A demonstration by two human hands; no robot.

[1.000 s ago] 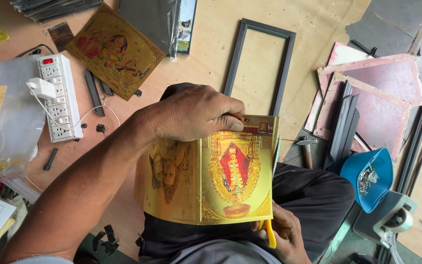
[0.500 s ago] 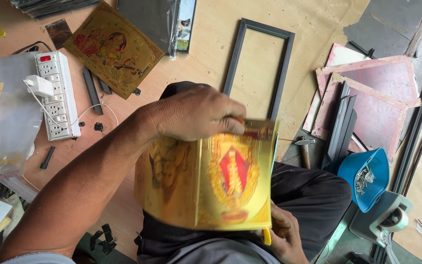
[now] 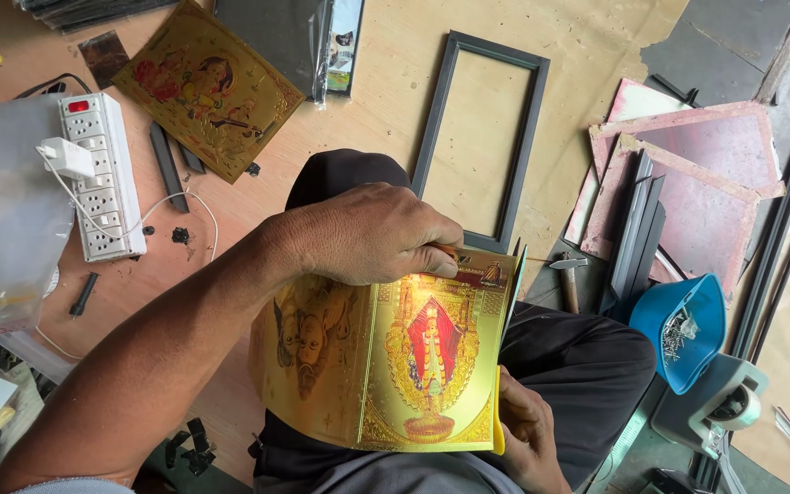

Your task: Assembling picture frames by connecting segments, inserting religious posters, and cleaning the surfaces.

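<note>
Glossy gold foil picture sheets [image 3: 386, 366] over lap, long axis upright; left hand [image 3: 372, 233] pinches top edge, right hand [image 3: 528, 430] grips lower right corner.

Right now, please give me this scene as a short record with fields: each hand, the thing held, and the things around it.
left hand: grips the top edge of the gold picture sheets
right hand: supports the sheets at their lower right corner
gold picture sheets: shiny, slightly curved, held over the lap
empty frame: dark, lies flat on the wooden floor
loose gold picture: lies on the floor, upper left
power strip: white, one charger plugged in
blue bowl: holds small nails
hammer: beside the knee
</note>
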